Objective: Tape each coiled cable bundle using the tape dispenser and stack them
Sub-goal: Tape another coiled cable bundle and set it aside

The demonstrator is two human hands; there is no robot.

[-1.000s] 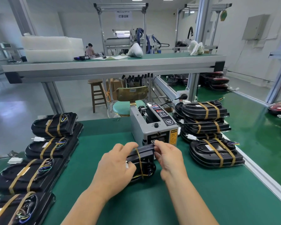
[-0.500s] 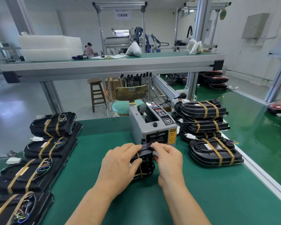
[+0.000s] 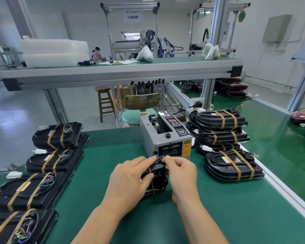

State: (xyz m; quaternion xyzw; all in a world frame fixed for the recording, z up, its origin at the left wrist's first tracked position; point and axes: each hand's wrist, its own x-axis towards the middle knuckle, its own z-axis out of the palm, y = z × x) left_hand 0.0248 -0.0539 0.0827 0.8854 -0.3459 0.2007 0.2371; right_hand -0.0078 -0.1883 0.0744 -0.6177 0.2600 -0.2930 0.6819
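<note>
A black coiled cable bundle [image 3: 156,175] with one tan tape band around it stands on edge on the green mat, just in front of the grey tape dispenser [image 3: 163,136]. My left hand [image 3: 128,180] wraps its left side, thumb on its face. My right hand [image 3: 180,175] pinches the bundle's top edge close below the dispenser's tape slot. Whether a tape strip is in my fingers is hidden. Taped bundles are stacked at the right [image 3: 222,131], with one lying lower in front [image 3: 233,164].
A row of taped bundles [image 3: 55,159] lies along the left of the mat. The aluminium bench edge [image 3: 280,189] runs along the right. A raised shelf [image 3: 120,71] spans overhead behind the dispenser. A green stool [image 3: 136,114] and a wooden stool [image 3: 105,103] stand beyond.
Both hands have carried the bundle a little forward, up to the dispenser's slot, and tipped it more upright. My right hand's fingertips have closed into a pinch at its top edge.
</note>
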